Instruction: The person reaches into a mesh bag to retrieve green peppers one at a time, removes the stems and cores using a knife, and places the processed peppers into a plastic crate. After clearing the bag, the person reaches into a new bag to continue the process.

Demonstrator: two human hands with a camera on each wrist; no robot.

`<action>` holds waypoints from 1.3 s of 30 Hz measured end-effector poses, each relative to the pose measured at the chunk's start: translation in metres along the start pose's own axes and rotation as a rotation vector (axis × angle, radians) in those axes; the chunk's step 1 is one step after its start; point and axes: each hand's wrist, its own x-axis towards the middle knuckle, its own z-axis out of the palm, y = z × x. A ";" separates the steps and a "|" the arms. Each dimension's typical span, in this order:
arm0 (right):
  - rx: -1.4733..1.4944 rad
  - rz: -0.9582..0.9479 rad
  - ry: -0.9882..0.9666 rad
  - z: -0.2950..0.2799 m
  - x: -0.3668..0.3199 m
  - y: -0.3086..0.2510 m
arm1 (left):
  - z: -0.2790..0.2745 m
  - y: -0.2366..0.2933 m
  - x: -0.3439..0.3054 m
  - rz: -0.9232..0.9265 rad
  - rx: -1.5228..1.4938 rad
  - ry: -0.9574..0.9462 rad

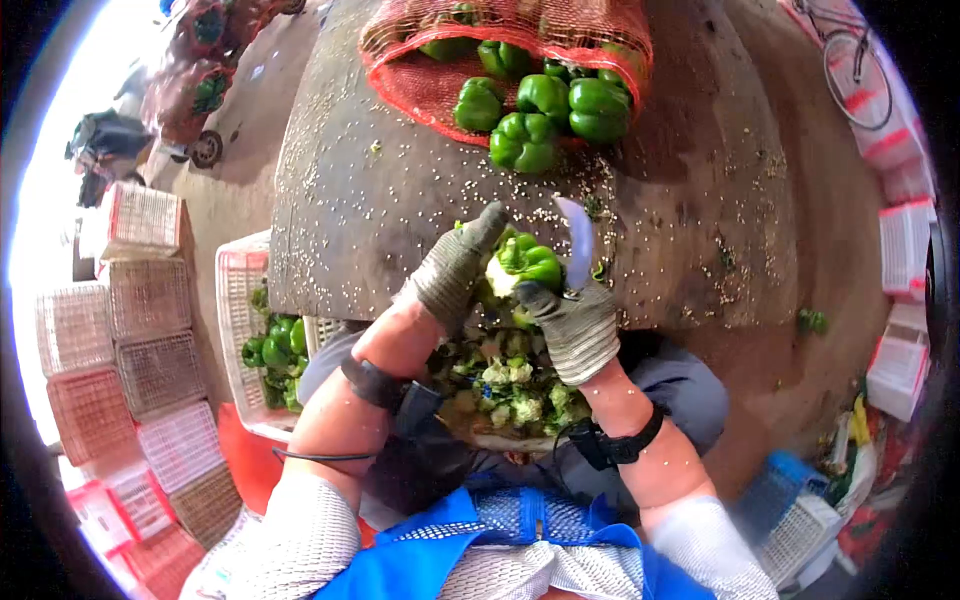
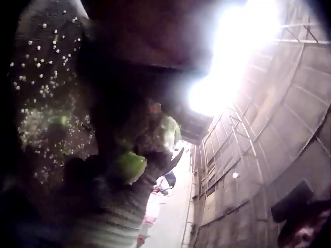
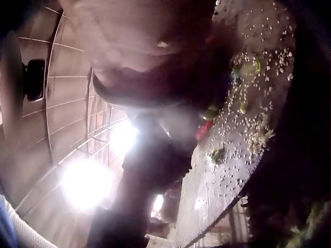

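Between the two gloved hands is a green pepper (image 1: 530, 262) with a pale cut area facing the left hand, over the table's near edge. The left hand (image 1: 455, 265) holds it from the left, thumb side up. My right hand (image 1: 575, 325) grips a knife, its curved blade (image 1: 578, 235) pointing up and away beside the pepper; the handle is hidden in the glove. Dark fingertips of this hand touch the pepper's lower side. In the left wrist view a dim green piece (image 2: 132, 166) shows by the glove; the right wrist view is too dark to show the grip.
A red mesh bag (image 1: 385, 85) spills whole peppers (image 1: 523, 142) at the table's far side. Seeds are scattered over the wooden table (image 1: 350, 200). Pepper cores (image 1: 525, 408) lie below, between the knees. A white crate (image 1: 240, 340) with peppers stands at the left.
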 end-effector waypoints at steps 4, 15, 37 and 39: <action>0.334 0.300 -0.036 -0.011 0.001 -0.006 | 0.023 0.014 -0.021 -0.026 -0.154 0.042; 0.407 0.429 0.077 -0.024 -0.006 -0.003 | -0.101 0.114 -0.178 0.659 0.066 0.513; -0.355 -0.423 0.076 0.003 -0.017 0.008 | 0.076 0.013 -0.068 -0.007 0.535 0.145; -0.363 -0.444 0.093 -0.001 -0.014 0.001 | 0.070 0.015 -0.061 0.005 0.622 0.071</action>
